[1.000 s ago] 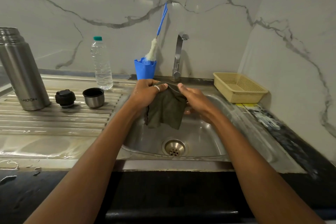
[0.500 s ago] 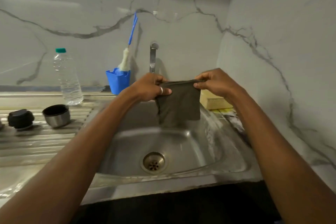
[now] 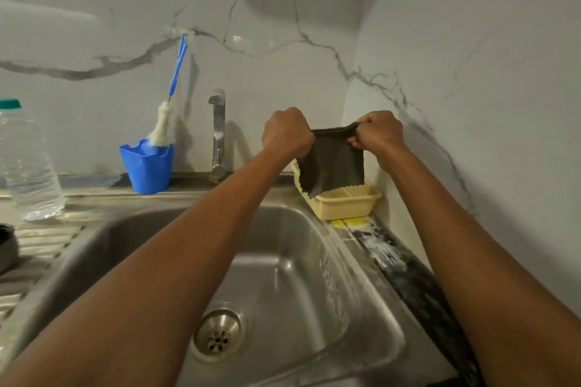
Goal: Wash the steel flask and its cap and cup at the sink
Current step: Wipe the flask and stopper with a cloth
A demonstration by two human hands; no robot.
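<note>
Since the frame 0.5 s ago, both hands have carried the dark cloth (image 3: 333,166) rightward, off the sink (image 3: 283,261) basin and over the yellow basket (image 3: 345,207).

Head view: the left hand (image 3: 287,132) and right hand (image 3: 379,135) are each curled tight and pinch 1 top corner of the cloth, which hangs stretched between them. Its lower edge hangs in front of the basket; contact cannot be told. The tap (image 3: 217,135) stands just left of the left hand. Farther left are a blue holder (image 3: 147,170) with a brush (image 3: 162,126), then a plastic bottle (image 3: 28,166). The cup (image 3: 5,248) shows only as a cut-off edge, well left of and below the left hand.
</note>
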